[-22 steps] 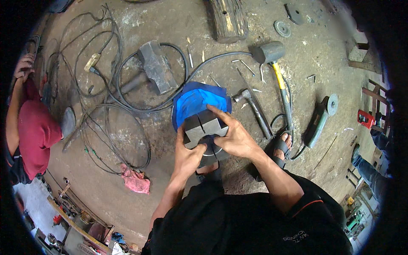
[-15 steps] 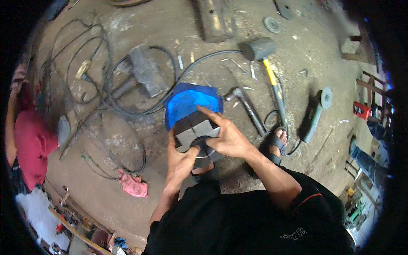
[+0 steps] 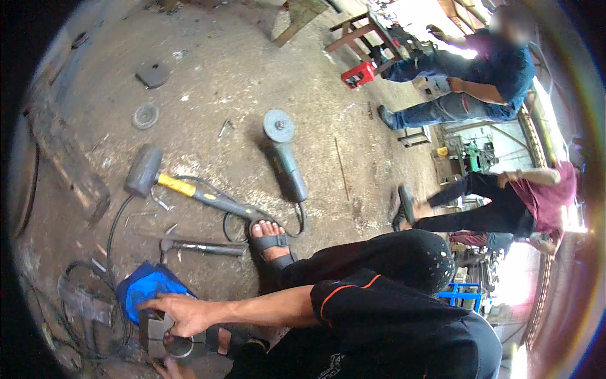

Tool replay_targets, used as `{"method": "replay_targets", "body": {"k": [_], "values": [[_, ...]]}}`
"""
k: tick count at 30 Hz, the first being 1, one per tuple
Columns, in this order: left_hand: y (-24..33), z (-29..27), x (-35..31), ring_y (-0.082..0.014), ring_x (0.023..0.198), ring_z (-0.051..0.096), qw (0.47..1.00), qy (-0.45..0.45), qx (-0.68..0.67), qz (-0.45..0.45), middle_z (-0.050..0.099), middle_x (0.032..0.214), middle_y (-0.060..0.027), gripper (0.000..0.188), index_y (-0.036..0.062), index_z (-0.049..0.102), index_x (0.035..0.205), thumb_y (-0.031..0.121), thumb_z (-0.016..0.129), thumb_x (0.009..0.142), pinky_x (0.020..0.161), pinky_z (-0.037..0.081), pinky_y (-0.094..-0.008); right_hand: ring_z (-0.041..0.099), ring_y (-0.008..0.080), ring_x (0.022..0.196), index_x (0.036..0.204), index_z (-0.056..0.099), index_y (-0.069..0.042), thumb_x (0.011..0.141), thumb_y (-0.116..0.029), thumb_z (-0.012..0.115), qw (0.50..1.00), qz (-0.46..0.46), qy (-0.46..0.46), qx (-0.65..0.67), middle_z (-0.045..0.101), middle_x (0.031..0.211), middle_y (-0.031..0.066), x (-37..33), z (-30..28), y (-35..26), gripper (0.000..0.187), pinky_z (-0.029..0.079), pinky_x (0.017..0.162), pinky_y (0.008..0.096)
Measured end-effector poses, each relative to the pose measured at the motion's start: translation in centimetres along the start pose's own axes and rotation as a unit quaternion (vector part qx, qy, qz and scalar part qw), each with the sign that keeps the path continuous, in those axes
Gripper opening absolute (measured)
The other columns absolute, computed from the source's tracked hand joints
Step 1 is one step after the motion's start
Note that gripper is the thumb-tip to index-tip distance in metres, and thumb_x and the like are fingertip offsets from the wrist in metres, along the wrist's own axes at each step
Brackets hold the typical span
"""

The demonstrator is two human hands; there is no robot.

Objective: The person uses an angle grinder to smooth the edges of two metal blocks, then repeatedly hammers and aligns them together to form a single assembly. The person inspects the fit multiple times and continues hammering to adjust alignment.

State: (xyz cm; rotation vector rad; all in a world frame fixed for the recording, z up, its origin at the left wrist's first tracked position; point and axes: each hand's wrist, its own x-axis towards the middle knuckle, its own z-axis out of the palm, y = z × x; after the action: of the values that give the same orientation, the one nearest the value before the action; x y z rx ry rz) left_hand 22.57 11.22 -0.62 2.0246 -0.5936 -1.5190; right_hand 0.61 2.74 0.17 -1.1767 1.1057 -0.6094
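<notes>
A grey metal block [image 3: 156, 336] with a round opening at its near side sits low on the left, close to my foot. My right hand [image 3: 187, 314] is closed around it, thumb at the opening and forefinger stretched along the far side. At the lower edge my left hand [image 3: 169, 368] shows only in part, blurred, with its fingers against the same block. Beneath and beyond the block lies a blue cloth piece [image 3: 148, 287] with a dark blue border.
Around me on the floor lie a hammer [image 3: 205, 247], a yellow-handled mallet [image 3: 144, 172], an angle grinder [image 3: 287, 165] with its cord, a grey disc [image 3: 145, 116] and a wooden block [image 3: 69, 161]. A red container [image 3: 358, 75] and two people stand farther right.
My view has swung to the right, so the block and both hands now appear at the lower left. More of the workshop and its people shows. Both hands stay at the block.
</notes>
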Motion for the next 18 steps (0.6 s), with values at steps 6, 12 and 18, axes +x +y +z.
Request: {"method": "replay_targets", "body": {"k": [6, 12, 18], "values": [[-0.8, -2.2, 2.2, -0.0365, 0.137, 0.052, 0.984, -0.028, -0.168, -0.05, 0.047, 0.155, -0.0217, 0.095, 0.0057, 0.025, 0.164, 0.047, 0.074, 0.094, 0.115, 0.041, -0.0518, 0.054, 0.0401, 0.134, 0.15, 0.051, -0.004, 0.064, -0.011, 0.083, 0.999, -0.018, -0.044, 0.004, 0.059, 0.138, 0.0218, -0.5, -0.7, -0.3, 0.092, 0.041, 0.115, 0.0488], [-2.3, -3.4, 4.2, -0.036, 0.138, 0.052, 0.956, -0.069, -0.268, -0.096, 0.048, 0.155, -0.02, 0.093, 0.0064, 0.028, 0.164, 0.052, 0.071, 0.095, 0.115, 0.041, -0.0515, 0.054, 0.0408, 0.133, 0.147, 0.052, -0.005, 0.063, -0.01, 0.083, 0.999, -0.012, 0.001, 0.032, 0.06, 0.137, 0.0226, -0.6, -0.8, -0.2, 0.09, 0.042, 0.114, 0.0483], [-4.3, -3.9, 5.8, -0.0348, 0.137, 0.053, 0.93, -0.112, -0.319, -0.145, 0.049, 0.154, -0.0172, 0.088, 0.0073, 0.033, 0.162, 0.058, 0.065, 0.097, 0.114, 0.042, -0.0507, 0.055, 0.0395, 0.133, 0.144, 0.057, -0.002, 0.06, -0.004, 0.082, 0.996, -0.053, -0.045, 0.048, 0.062, 0.137, 0.0234, -0.4, -1.8, 0.0, 0.087, 0.044, 0.113, 0.0455]]}}
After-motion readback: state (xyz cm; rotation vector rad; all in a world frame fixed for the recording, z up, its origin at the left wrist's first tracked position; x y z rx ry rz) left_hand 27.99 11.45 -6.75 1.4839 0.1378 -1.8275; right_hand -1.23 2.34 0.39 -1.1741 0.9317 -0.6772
